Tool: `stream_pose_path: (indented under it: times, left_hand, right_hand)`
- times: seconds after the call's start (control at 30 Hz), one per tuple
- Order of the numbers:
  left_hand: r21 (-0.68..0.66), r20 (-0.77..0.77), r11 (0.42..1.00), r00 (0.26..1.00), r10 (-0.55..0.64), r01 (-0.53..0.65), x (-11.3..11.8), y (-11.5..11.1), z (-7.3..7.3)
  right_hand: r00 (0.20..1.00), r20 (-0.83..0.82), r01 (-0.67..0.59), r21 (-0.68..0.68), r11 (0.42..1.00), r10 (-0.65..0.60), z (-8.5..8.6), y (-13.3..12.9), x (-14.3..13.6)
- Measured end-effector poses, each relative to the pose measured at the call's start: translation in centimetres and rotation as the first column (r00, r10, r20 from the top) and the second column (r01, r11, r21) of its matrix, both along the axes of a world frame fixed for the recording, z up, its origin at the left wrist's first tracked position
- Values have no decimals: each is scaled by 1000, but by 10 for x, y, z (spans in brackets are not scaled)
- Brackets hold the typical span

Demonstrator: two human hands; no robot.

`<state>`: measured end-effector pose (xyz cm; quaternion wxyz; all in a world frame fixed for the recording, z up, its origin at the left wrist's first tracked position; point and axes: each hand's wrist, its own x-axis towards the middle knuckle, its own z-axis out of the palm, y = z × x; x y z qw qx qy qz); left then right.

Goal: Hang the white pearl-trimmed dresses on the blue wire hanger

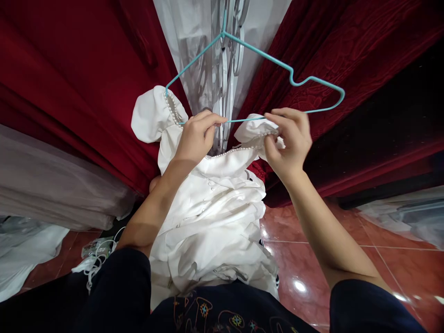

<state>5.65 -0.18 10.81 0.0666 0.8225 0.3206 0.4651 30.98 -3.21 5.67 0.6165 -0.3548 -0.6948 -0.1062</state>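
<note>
A white dress (pixel 208 199) with puff sleeves and a pearl-beaded neckline hangs down across my lap. Its sleeve on the left (pixel 147 115) sits over one end of a light-blue hanger (pixel 258 50). The hanger's other end sticks out bare beyond the second sleeve. With its fingers closed, my left hand (pixel 197 136) grips the hanger's bottom bar beside the neckline. My right hand (pixel 291 138) pinches the beaded edge of the right-side sleeve (pixel 251 129), just under the bar. The fabric between those fingertips is partly hidden.
Dark red curtains (pixel 86 83) hang on both sides, with a white ornate metal frame (pixel 224 83) between them. White sheer cloth (pixel 52 171) hangs at the left. White cords (pixel 99 259) and a clear plastic bag lie on the red tiled floor (pixel 298 249).
</note>
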Motion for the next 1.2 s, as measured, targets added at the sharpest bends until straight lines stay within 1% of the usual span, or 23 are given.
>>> stream_pose_path:
  times: [0.1, 0.17, 0.23, 0.3, 0.33, 0.4, 0.5, 0.53, 0.6, 0.67, 0.73, 0.8, 0.83, 0.9, 0.93, 0.97, 1.0, 1.03, 1.07, 1.1, 1.13, 1.17, 1.2]
  left_hand:
    - [-42, -30, 998, 999, 38, -40, -3, -2, 4]
    - [-54, -32, 997, 998, 50, -52, -4, -1, 5]
    - [-75, -18, 996, 999, 45, -46, -3, 3, 5]
    - [-100, -5, 994, 999, 41, -41, -1, 6, 4]
    - [-110, -3, 993, 999, 46, -46, 1, 8, 4]
    - [-119, -6, 991, 998, 60, -61, 2, 9, 5]
    - [-126, -10, 991, 999, 39, -40, -1, 8, 7]
    - [-125, -10, 992, 1000, 24, -25, -3, 6, 8]
    - [-116, -19, 993, 1000, 7, -10, -6, 3, 10]
    - [-107, -49, 994, 999, 21, -26, -7, 0, 12]
    - [-105, -90, 993, 995, 46, -55, -6, -2, 13]
    - [-100, -130, 992, 989, 69, -82, -4, -4, 14]
    - [-95, -147, 991, 986, 81, -96, -4, -5, 14]
    - [-84, -174, 988, 978, 110, -126, -3, -9, 14]
    - [-79, -186, 987, 975, 123, -140, -4, -11, 14]
    - [-76, -194, 986, 972, 132, -149, -4, -12, 14]
    - [-73, -200, 986, 970, 136, -153, -5, -14, 14]
    - [-72, -203, 986, 970, 132, -149, -6, -15, 14]
    - [-71, -202, 987, 971, 125, -142, -7, -16, 14]
    - [-70, -200, 989, 973, 116, -133, -8, -16, 13]
    - [-67, -199, 990, 974, 106, -121, -9, -16, 13]
    - [-63, -198, 992, 975, 99, -113, -9, -16, 12]
    - [-58, -202, 992, 975, 95, -108, -9, -15, 12]
  right_hand:
    - [971, -185, 160, 43, 986, -149, -6, -2, 28]
    - [921, -326, 222, -6, 975, -211, -4, 6, 54]
    - [882, -410, 203, -116, 972, -233, 8, 19, 77]
    - [872, -412, 186, -219, 958, -264, 30, 31, 91]
    - [874, -397, 193, -243, 951, -279, 43, 35, 94]
    - [882, -352, 231, -258, 938, -314, 72, 38, 91]
    - [886, -259, 311, -284, 907, -385, 109, 35, 77]
    - [889, -221, 333, -290, 897, -401, 119, 35, 71]
    - [901, -164, 344, -296, 891, -402, 131, 36, 56]
    - [923, -171, 281, -312, 908, -344, 137, 43, 39]
    - [940, -234, 167, -320, 933, -248, 140, 53, 21]
    - [934, -307, 74, -337, 939, -184, 142, 62, 5]
    - [923, -340, 45, -370, 928, -180, 142, 66, 0]
    - [902, -393, -26, -468, 884, -181, 141, 68, -5]
    - [894, -416, -62, -484, 873, -168, 139, 66, -6]
    - [893, -432, -88, -451, 888, -130, 135, 62, -6]
    - [896, -437, -92, -357, 930, -79, 130, 55, -7]
    - [909, -415, -73, -209, 975, -21, 124, 46, -8]
    - [937, -348, -47, -37, 998, 31, 117, 37, -11]
    - [969, -243, -28, 113, 993, 54, 108, 27, -14]
    - [995, -84, -46, 177, 983, 62, 99, 18, -17]
    - [993, 96, -84, 148, 985, 70, 89, 12, -21]
    - [967, 242, -102, 69, 992, 83, 79, 8, -24]
